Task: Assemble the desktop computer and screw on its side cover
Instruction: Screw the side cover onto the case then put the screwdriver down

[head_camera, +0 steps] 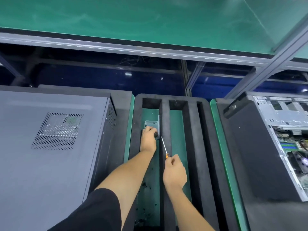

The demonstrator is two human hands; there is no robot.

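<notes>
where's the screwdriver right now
In the head view, the screwdriver is near centre, its handle in the right hand. Its tip points at the small metal bracket under the left hand, in the black foam tray.

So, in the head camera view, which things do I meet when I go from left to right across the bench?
Closed computer case → left hand on a small metal bracket → screwdriver → right hand → open computer case.

Two computer cases are seen: one closed case [50, 147] and one open case [283, 139]. One foam tray [193, 147] with three slots, one screwdriver [164, 147], one metal bracket [152, 123] and two hands are counted.
</notes>
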